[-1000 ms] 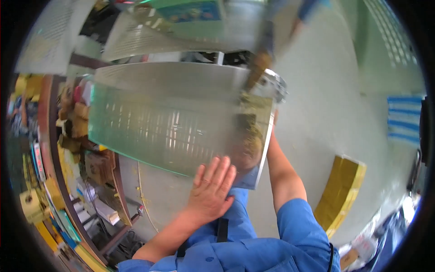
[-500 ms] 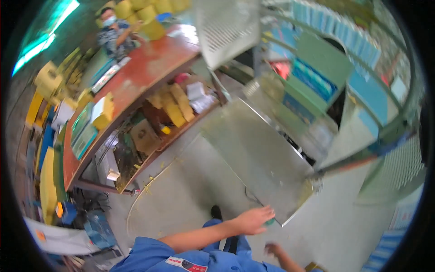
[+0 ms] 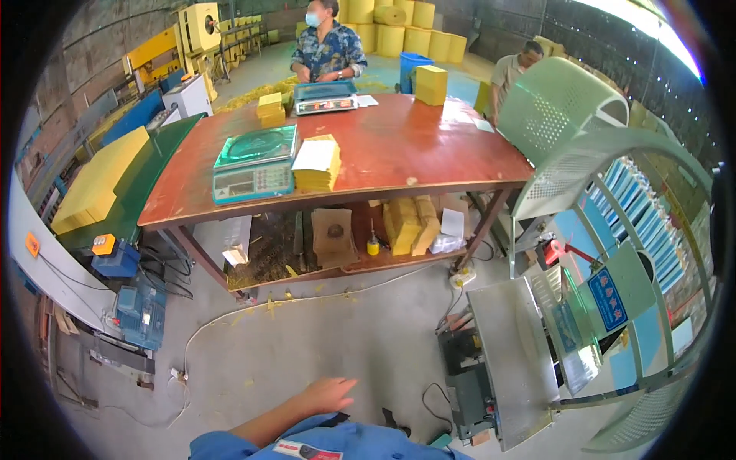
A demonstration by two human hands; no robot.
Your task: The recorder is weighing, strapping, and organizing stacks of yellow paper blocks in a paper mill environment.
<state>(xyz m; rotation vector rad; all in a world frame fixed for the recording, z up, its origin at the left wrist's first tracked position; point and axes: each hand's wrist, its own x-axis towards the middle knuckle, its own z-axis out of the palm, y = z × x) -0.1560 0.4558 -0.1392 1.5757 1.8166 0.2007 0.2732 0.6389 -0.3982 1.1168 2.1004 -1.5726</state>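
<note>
Grey concrete floor lies open between a red table and a metal tray at right, whose long axis runs away from the viewer. 1 hand hovers empty, fingers loosely spread, left of the tray; which hand is unclear.

two weighing scales, one red table, two other people

A blue short-sleeved work shirt covers the torso. It bears a small red-and-white patch. The one visible hand is bare.
</note>
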